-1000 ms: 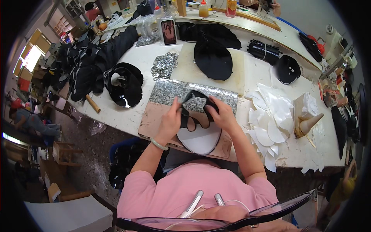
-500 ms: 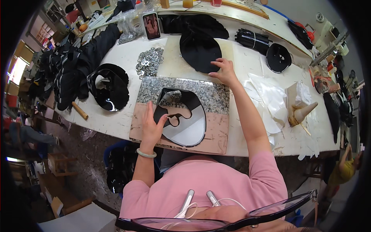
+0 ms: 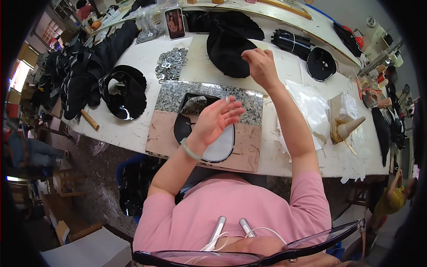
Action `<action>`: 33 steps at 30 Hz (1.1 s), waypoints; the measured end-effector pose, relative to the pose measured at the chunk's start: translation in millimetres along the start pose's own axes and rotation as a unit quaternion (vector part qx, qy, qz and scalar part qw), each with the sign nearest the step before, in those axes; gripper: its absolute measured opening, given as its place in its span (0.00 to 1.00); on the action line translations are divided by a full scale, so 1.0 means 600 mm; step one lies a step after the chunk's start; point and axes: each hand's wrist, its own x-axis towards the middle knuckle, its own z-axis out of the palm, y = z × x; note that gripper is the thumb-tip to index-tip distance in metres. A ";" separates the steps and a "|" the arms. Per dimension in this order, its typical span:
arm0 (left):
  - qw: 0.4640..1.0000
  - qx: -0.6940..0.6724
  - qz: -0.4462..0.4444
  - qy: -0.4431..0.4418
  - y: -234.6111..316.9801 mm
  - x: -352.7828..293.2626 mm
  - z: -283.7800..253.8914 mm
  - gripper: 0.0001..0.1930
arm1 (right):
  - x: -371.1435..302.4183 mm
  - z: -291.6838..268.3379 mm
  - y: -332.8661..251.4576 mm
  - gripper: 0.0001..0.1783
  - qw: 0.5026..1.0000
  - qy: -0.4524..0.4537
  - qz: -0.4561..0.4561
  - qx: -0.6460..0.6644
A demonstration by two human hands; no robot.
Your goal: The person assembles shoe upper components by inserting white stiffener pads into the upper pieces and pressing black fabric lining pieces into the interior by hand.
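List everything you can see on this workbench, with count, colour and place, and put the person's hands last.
Stone slab: one, grey speckled over pink, table front centre.
Black cut piece: one, black, lying on the slab.
Black fabric pile: one, black, behind the slab.
Metal rings: a heap, silver, left of the fabric pile.
Phone: one, dark, propped at the table's back.
Wooden cone: one, tan, right side.
White sheets: several, white, right of the slab.
Left hand: open, raised above the slab, holds nothing.
Right hand: reaching to the fabric pile's edge.
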 end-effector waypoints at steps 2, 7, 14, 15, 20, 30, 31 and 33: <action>0.992 -0.124 -0.029 0.020 -0.009 0.038 0.003 0.21 | -0.010 -0.040 -0.034 0.08 0.999 -0.021 -0.049 -0.006; 0.983 -0.154 -0.100 -0.002 -0.025 0.091 -0.009 0.17 | -0.094 -0.105 -0.084 0.09 0.979 -0.176 -0.093 0.032; 0.996 -0.022 -0.032 0.086 -0.078 0.118 0.007 0.10 | -0.061 -0.030 0.004 0.32 0.974 -0.162 0.079 0.136; 0.996 -0.021 -0.043 0.077 -0.078 0.113 0.011 0.10 | -0.050 -0.015 0.002 0.40 0.971 -0.216 0.068 0.078; 0.984 0.104 -0.134 0.057 -0.097 0.073 0.012 0.13 | -0.056 0.045 -0.014 0.49 0.902 -0.395 0.168 0.045; 0.756 0.600 0.247 0.083 0.111 -0.096 -0.015 0.19 | -0.144 0.061 -0.031 0.38 0.971 -0.192 0.124 0.069; 0.670 0.673 0.290 0.118 0.131 -0.094 -0.033 0.20 | -0.145 0.064 -0.038 0.39 0.970 -0.201 0.124 0.052; 0.610 0.718 0.319 0.107 0.139 -0.079 -0.090 0.21 | -0.143 0.074 -0.058 0.41 0.971 -0.198 0.128 0.031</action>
